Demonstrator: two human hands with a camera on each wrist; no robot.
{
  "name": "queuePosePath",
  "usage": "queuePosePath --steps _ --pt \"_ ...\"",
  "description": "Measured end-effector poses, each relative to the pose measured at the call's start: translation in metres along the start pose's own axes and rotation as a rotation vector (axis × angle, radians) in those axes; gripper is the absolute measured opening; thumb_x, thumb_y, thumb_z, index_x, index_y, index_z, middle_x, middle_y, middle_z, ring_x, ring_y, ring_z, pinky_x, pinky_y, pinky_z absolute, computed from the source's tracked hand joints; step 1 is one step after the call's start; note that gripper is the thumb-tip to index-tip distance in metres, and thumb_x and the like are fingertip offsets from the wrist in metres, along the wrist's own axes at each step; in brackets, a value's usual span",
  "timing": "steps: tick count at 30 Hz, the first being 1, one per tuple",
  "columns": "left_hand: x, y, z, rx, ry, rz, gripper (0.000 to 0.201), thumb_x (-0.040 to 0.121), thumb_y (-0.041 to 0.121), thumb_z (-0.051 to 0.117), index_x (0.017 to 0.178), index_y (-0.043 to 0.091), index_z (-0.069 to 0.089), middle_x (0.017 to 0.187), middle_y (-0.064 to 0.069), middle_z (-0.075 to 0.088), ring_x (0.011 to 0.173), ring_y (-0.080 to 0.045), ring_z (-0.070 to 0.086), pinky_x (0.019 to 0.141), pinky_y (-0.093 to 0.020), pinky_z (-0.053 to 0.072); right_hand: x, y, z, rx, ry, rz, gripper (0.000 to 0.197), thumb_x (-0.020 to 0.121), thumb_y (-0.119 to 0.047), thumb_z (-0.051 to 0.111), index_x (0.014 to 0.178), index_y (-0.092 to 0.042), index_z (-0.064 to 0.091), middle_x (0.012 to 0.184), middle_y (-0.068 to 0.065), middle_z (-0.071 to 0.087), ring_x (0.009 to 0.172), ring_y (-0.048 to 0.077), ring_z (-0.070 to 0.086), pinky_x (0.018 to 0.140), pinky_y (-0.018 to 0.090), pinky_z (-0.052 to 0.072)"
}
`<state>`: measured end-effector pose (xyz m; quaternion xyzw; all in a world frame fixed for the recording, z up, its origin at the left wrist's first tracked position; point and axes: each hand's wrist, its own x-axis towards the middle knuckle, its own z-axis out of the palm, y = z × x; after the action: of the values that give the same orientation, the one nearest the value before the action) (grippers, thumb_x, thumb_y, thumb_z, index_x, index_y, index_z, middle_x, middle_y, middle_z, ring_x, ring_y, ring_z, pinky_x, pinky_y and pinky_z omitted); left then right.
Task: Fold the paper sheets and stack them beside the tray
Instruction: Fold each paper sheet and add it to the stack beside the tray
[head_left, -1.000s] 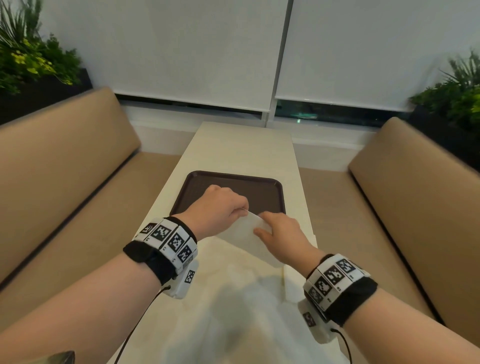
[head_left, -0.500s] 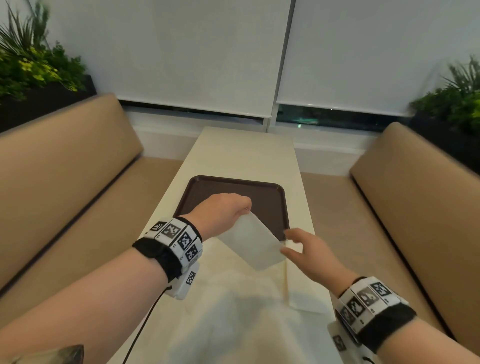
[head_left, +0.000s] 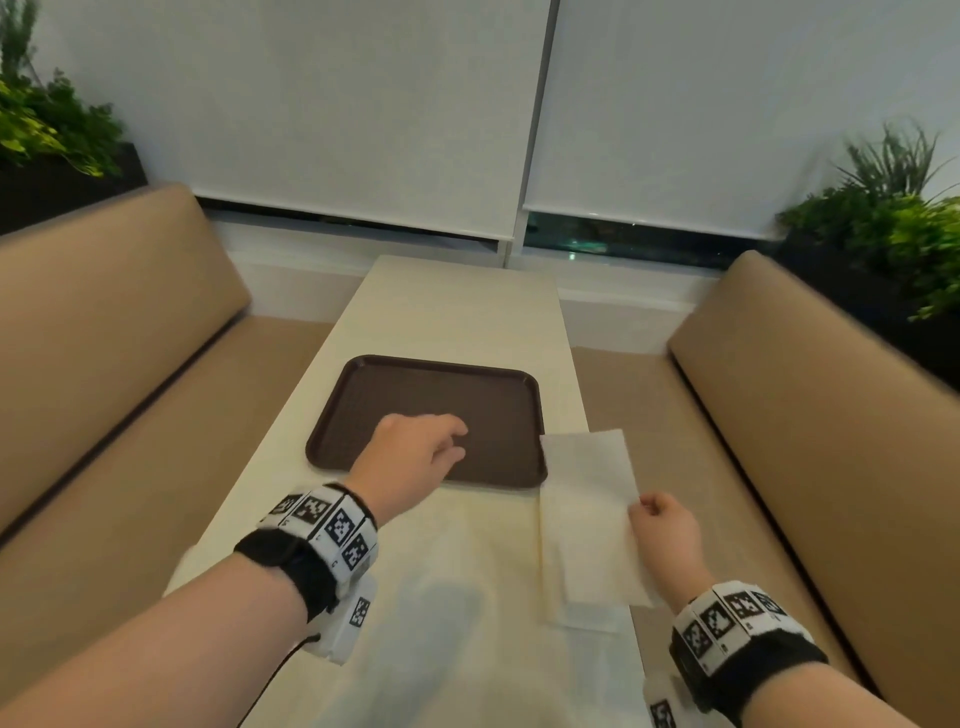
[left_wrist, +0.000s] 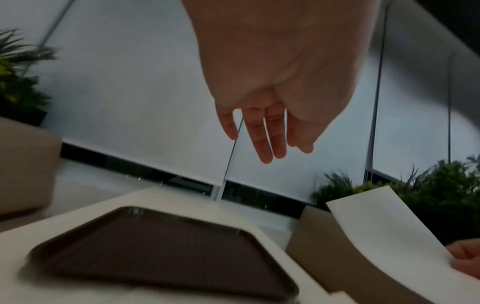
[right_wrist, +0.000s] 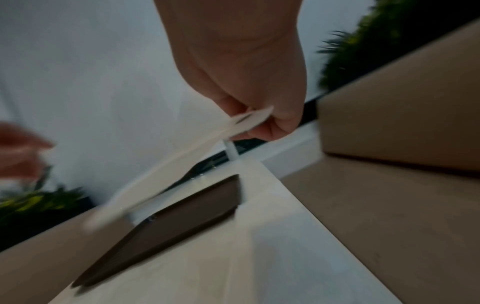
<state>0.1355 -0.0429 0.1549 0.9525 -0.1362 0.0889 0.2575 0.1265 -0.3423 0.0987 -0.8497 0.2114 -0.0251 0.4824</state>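
— Two hands are out; what are the fingers doing?

— The right hand (head_left: 662, 535) pinches the near right edge of the folded paper sheet (head_left: 587, 499), fingers curled with the thumb against it; the right wrist view shows the sheet (right_wrist: 182, 156) leaving the fingers edge-on, lifted off the surface. The left hand (head_left: 410, 457) holds nothing, its fingers (left_wrist: 262, 142) relaxed and nearly straight, hovering over the near part of the tray (head_left: 363, 374).

— Where does the sheet sit in the picture?

— Lower right of centre in the head view, just beside the tray's right edge, its far left corner over the tray's rim, reaching back toward the right wrist. Under its near end another pale sheet (head_left: 587, 618) lies flat on the table.

— And the surface?

— A long cream table (head_left: 457, 306) runs up the middle of the frame. The dark brown tray lies flat at its centre. A larger pale sheet (head_left: 467, 545) covers the near end of the table, in the lower middle; whether it is one layer or more I cannot tell.

— The room?

— Tan upholstered benches (head_left: 104, 322) flank the table at left and right. White roller blinds (head_left: 363, 104) fill the top of the frame, a dark strip of window below them. Green plants (head_left: 893, 218) in dark planters stand at the upper left and right edges.
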Motion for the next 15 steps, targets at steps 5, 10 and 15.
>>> queuePosePath --steps 5,10,15 --pt "-0.031 -0.024 0.044 -0.014 -0.257 -0.152 0.026 0.095 0.034 0.054 0.118 0.026 0.060 0.092 0.013 0.061 0.085 -0.008 0.054 0.082 -0.023 0.045 0.029 0.047 0.014 0.004 -0.018 0.216 0.016 0.092 -0.003 0.048 0.096 -0.003 0.063 0.082 0.011 0.063 0.072 0.024 0.057 0.058 0.031 0.044" --pt "-0.031 -0.013 0.091 -0.041 -0.472 -0.158 0.032 0.095 0.038 0.052 0.123 0.024 0.058 0.117 0.006 0.059 0.107 -0.010 0.054 0.093 -0.023 0.041 0.049 0.066 0.040 0.017 -0.003 0.260 0.016 0.092 0.001 0.049 0.100 -0.001 0.063 0.088 0.014 0.060 0.081 0.029 0.054 0.072 0.035 0.044" --pt "-0.009 0.015 0.147 -0.116 -0.601 -0.168 0.042 0.095 0.038 0.052 0.132 0.018 0.053 0.131 0.000 0.056 0.119 -0.016 0.051 0.101 -0.028 0.040 0.068 0.083 0.056 -0.049 -0.036 0.295 0.022 0.092 -0.001 0.047 0.106 0.000 0.064 0.092 0.015 0.062 0.087 0.032 0.056 0.081 0.039 0.048"
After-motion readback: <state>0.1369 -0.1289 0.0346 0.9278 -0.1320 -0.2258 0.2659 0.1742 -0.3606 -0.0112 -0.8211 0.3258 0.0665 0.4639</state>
